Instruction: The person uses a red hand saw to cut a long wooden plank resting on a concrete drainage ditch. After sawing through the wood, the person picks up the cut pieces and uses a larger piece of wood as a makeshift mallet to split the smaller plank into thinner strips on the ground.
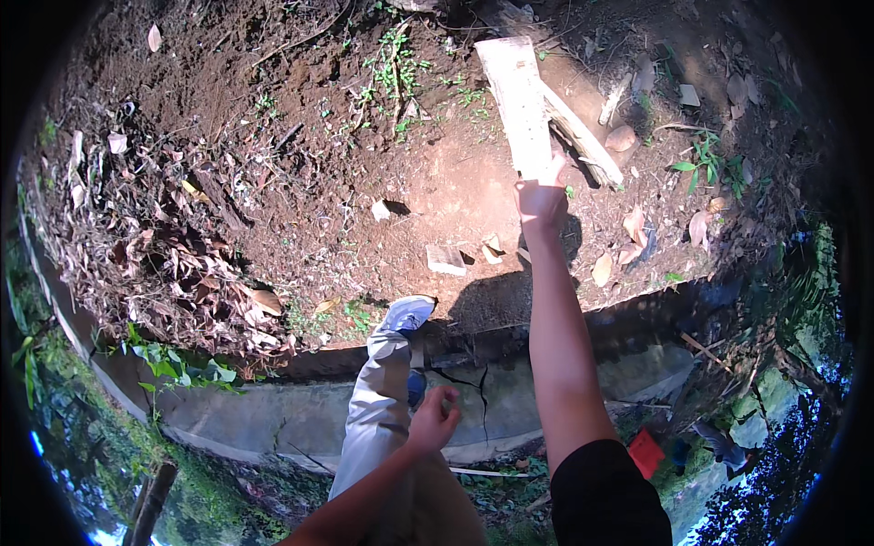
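My right arm reaches far forward, and my right hand (543,196) is closed round the near end of a pale split piece of firewood (515,96). Sunlight bleaches the wood's face and part of my fingers. Just right of it, a second, narrower split stick of wood (583,136) lies slanted on the soil, partly behind the held piece. My left hand (435,420) hangs near my legs with its fingers curled in, and nothing shows in it. Beneath it are my light trousers (378,400) and a shoe (407,314) at the soil's edge.
Small wood chips (446,259) lie on the bare soil (437,173). Dry leaves (200,282) cover the left side. A cracked concrete ledge (273,414) runs across below, with a shadowed step above it. A red object (645,453) is at lower right, beside plants.
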Demonstrator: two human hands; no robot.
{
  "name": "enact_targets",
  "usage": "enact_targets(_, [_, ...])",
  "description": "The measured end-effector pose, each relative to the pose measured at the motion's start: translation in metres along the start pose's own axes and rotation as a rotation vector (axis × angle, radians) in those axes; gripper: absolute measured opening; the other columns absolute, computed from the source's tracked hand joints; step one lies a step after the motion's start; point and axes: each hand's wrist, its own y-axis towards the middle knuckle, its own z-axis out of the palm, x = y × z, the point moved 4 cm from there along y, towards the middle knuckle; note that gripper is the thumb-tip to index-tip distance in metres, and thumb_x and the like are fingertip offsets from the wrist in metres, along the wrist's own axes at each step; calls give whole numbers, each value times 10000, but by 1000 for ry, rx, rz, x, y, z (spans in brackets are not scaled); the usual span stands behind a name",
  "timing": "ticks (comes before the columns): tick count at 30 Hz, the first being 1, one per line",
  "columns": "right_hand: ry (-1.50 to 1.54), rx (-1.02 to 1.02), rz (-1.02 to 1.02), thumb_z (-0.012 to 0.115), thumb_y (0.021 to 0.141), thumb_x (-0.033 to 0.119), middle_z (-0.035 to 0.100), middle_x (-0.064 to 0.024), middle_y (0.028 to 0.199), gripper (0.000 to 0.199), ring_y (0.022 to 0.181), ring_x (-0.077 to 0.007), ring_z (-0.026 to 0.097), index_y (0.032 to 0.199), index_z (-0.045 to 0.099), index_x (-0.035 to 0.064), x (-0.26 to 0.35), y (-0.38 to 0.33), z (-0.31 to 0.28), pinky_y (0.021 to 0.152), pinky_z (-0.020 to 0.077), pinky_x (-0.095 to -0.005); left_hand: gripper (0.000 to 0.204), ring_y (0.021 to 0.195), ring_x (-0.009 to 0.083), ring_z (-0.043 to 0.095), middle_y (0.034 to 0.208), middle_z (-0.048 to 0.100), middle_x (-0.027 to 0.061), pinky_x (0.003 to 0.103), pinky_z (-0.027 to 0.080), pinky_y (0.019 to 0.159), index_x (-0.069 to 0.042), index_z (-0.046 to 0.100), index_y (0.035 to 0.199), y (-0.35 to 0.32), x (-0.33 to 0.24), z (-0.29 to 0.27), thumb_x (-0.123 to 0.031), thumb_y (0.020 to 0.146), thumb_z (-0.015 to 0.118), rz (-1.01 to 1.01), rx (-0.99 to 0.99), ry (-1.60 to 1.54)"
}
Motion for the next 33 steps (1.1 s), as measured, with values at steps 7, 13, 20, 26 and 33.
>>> enact_targets(7, [508, -285, -253, 762, 790, 167, 653, -212, 1043, 695, 652, -324, 661, 1353, 368, 63, -1, -37, -38, 683, 545, -458, 296, 713, 155, 611, 1016, 629, 68, 311, 508, 666, -71, 558, 1147, -4, -16, -9, -83, 860, 625, -7, -36, -8])
enact_targets(13, [1376, 247, 106, 608, 800, 18, 547, -61, 856, 519, 527, -133, 501, 1282, 429, 87, -54, -104, -89, 441, 436, -302, 277, 717, 164, 616, 985, 632, 69, 310, 511, 673, -70, 553, 1137, -12, -23, -9, -102, 873, 627, -18, -34, 15])
enact_targets(20, [1216, 160, 279, 551, 762, 17, 485, -26, 668, 283, 422, -118, 436, 1036, 522, 81, -116, -72, -39, 366, 349, -284, 312, 720, 201, 656, 1044, 643, 70, 355, 535, 696, -92, 569, 1172, -22, -9, 8, -158, 874, 635, -3, 59, 131])
enact_targets(26, [701, -213, -147, 584, 812, 28, 556, -55, 730, 337, 448, -124, 495, 1145, 533, 48, -140, -46, -3, 378, 365, -299, 301, 737, 218, 663, 1053, 643, 76, 360, 537, 709, -100, 573, 1167, -28, -1, 14, -174, 883, 640, 2, 101, 149])
enact_targets(33, [973, 146, 221, 623, 843, 23, 621, -96, 863, 268, 577, -122, 566, 1108, 581, 17, -83, -45, -54, 478, 421, -300, 293, 731, 229, 668, 1050, 648, 77, 385, 533, 689, -118, 569, 1162, -22, -1, 8, -171, 882, 634, -53, 49, 157])
